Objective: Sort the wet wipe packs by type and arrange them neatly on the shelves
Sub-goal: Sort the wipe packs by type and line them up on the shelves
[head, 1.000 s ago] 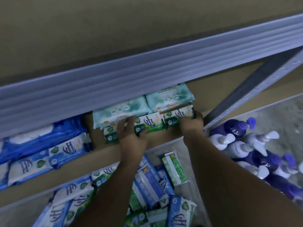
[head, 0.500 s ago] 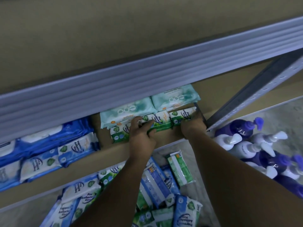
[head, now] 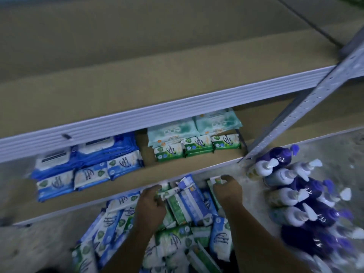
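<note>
shelf (head: 177, 171): blue packs (head: 90, 166) at left; green packs (head: 197, 147) in a front row at right, teal packs (head: 195, 128) behind them.
pile (head: 189, 205): mixed blue and green packs, on the floor below the shelf.
left hand (head: 151, 205): fingers curled on a green-white pack (head: 167, 194) in the pile.
right hand (head: 228, 192): pinching a green pack (head: 215, 180) by its end.
floor (head: 325, 146): pump bottles (head: 291, 186) at right, by the metal post (head: 307, 107).

Left grip (head: 150, 206) holds a whitish pack (head: 167, 194); right grip (head: 227, 191) pinches a green pack (head: 215, 180).

Pump bottles (head: 283, 175) blur off the right edge; forearms (head: 254, 233) hide part of the pack pile (head: 193, 201).
</note>
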Demonstrator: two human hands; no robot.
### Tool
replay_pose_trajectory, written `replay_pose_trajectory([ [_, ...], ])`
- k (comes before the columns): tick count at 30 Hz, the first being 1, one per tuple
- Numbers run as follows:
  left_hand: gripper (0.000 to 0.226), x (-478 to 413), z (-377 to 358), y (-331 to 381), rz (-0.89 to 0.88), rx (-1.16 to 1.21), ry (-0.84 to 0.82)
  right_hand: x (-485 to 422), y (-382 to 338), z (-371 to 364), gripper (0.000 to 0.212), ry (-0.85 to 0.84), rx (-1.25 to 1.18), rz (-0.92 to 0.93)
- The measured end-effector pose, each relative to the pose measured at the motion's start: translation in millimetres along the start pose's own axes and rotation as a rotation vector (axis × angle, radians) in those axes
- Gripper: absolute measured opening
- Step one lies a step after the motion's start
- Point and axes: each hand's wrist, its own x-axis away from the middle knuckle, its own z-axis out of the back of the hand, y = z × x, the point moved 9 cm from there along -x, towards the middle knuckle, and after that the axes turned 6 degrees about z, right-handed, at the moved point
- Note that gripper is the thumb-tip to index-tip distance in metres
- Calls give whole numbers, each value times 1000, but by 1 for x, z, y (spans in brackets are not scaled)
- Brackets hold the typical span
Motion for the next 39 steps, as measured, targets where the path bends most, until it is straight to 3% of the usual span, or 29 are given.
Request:
replay_pose_trajectory([
  [5,48,47,-3,-46,219,-70,-161,62,34,-4,40,-96,-2,-108],
  [10,55,72,-7,-68,279,-30,-255,100,62,-23,26,-197,184,-37],
  [14,74,78,-25,-62,47,-328,-341,126,63,-57,11,-467,421,76],
  [17,77,83,-39,-53,-156,-551,-333,131,73,-81,41,-483,539,145],
  [19,82,85,-46,-55,-183,-590,-338,131,83,-92,48,-478,621,152],
  [27,78,79,-46,-66,-190,-472,-269,148,92,-112,66,-483,1072,216],
  [34,76,75,-26,-60,-112,-322,-289,143,87,-106,67,-447,1027,270],
  [39,62,83,2,-47,3,-131,-317,146,68,-94,64,-589,831,256],
])
